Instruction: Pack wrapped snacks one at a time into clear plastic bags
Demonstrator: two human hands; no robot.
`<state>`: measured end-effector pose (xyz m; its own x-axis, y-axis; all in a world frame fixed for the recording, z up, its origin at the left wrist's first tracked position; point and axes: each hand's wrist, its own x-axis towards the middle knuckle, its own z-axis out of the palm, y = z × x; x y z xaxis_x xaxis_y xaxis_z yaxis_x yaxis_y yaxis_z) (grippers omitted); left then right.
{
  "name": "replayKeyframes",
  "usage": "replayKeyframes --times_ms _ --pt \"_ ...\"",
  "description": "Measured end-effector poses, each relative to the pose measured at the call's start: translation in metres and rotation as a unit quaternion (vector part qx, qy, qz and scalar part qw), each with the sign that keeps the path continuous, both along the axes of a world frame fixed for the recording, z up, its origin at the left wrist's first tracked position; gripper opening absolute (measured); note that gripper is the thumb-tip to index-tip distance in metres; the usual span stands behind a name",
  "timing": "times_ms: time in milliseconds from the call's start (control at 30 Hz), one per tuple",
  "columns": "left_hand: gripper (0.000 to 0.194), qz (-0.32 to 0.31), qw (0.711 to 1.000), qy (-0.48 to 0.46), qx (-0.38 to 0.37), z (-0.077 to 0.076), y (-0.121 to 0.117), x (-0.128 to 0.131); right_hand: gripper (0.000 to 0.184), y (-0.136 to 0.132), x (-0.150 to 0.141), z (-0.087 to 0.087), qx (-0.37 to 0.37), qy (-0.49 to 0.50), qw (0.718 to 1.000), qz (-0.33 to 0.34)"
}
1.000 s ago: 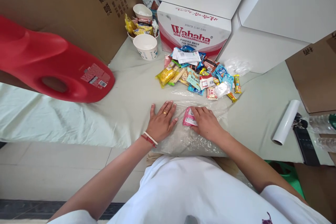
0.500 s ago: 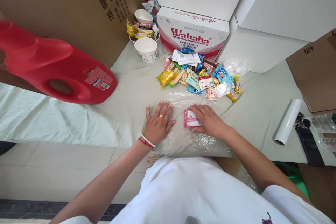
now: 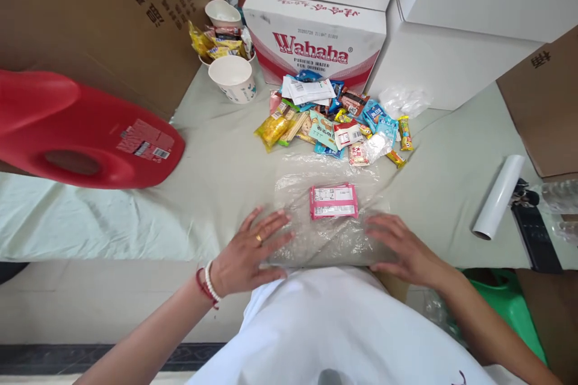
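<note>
A pink snack packet with white printed labels lies on a clear plastic sheet near the table's front edge. My left hand is at the sheet's left side, fingers spread, holding nothing; a ring and wrist beads show on it. On the other side, my right hand is by the sheet's lower right, fingers apart and slightly blurred, with nothing in it. Neither hand touches the packet. Beyond the sheet sits a pile of wrapped snacks in several colours.
A red jug lies at left. Paper cups, some filled with snacks, stand before a cardboard box. Behind the pile is a Wahaha water carton. At right are a white roll, a black remote and plastic bottles.
My right hand has let go of the pink packet and drawn right and back. The left hand has moved back toward my body. The camera view has shifted slightly.
</note>
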<state>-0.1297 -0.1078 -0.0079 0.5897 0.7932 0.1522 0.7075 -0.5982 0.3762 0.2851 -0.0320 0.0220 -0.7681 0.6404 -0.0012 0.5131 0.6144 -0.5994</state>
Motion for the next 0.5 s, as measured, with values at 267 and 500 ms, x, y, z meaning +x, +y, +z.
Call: replayKeyframes --times_ms 267,500 --pt "0.022 0.077 0.976 -0.129 -0.157 -0.009 -0.001 0.011 0.023 0.005 0.003 -0.013 -0.043 0.052 0.998 0.0" --pt "0.03 0.235 0.946 -0.137 -0.178 0.017 0.058 0.012 0.032 0.083 -0.026 0.02 -0.047 0.014 0.997 -0.065"
